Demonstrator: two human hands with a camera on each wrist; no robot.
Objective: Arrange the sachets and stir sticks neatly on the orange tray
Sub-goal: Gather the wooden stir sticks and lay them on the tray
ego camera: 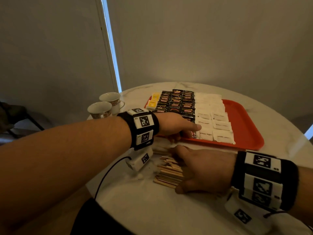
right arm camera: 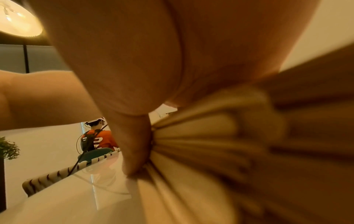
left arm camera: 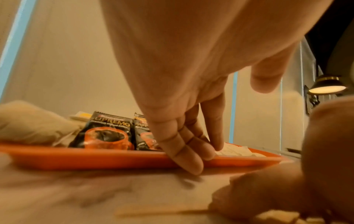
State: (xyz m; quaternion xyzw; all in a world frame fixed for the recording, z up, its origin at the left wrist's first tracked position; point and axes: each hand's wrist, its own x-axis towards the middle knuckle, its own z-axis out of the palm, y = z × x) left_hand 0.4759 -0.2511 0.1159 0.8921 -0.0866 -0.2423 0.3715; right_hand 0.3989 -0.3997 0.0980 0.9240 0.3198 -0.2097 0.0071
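The orange tray (ego camera: 243, 119) holds rows of yellow sachets (ego camera: 153, 100), black coffee sachets (ego camera: 176, 102) and white brown-sugar sachets (ego camera: 213, 116). My left hand (ego camera: 179, 131) reaches over the tray's near rim with straight fingers. In the left wrist view its fingertips (left arm camera: 191, 166) touch the tray rim (left arm camera: 86, 157) and the table, and one finger rests on a white sachet (left arm camera: 235, 150) beside a black sachet (left arm camera: 107, 133). On the table in front of the tray, my right hand (ego camera: 199, 168) grips a stack of wooden stir sticks (ego camera: 167, 173). Its thumb (right arm camera: 134, 144) presses against the bundle (right arm camera: 201, 144).
Two patterned cups (ego camera: 100, 109) stand at the table's far left edge. A black cable (ego camera: 108, 173) runs across the round white marble table (ego camera: 169, 209) below my left wrist. The right part of the tray is bare. A person in an orange shirt (right arm camera: 97, 139) sits far off.
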